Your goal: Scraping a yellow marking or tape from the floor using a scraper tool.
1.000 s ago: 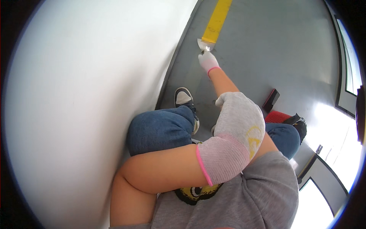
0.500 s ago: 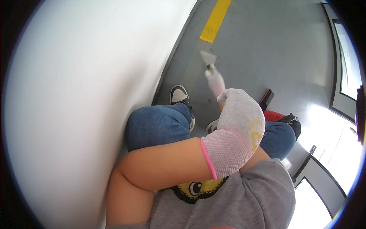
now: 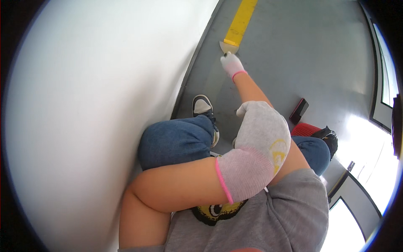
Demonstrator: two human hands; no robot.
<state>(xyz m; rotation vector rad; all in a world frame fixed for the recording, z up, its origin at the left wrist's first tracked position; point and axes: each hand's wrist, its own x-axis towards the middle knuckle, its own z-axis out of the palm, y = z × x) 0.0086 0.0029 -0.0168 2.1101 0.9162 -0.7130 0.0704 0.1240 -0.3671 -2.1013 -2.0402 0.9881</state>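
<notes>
My right hand [image 3: 232,65], in a whitish glove with a pink cuff, reaches far forward over the floor. It is closed around the handle of a putty knife [image 3: 228,48]. The knife's wide, flat blade meets the near end of a yellow floor stripe [image 3: 241,23], where a narrow, brighter yellow edge shows. My left hand [image 3: 266,126], gloved in pale grey with a yellow mark, lies bent across my body, overlapping my right arm in the picture. One fingertip shows at its far left; its other fingers are hidden.
A white wall [image 3: 105,84] rises close on my left, with a dark strip along its foot. On the grey floor [image 3: 310,54] at right lie a black and red flat object [image 3: 299,110], a red textured item [image 3: 305,129] and a black plastic bag [image 3: 326,136]. My shoe [image 3: 203,105] stands near the wall.
My right hand has moved forward with the putty knife, and the blade has come up to the end of the yellow stripe. My left hand stays nearly in place.
</notes>
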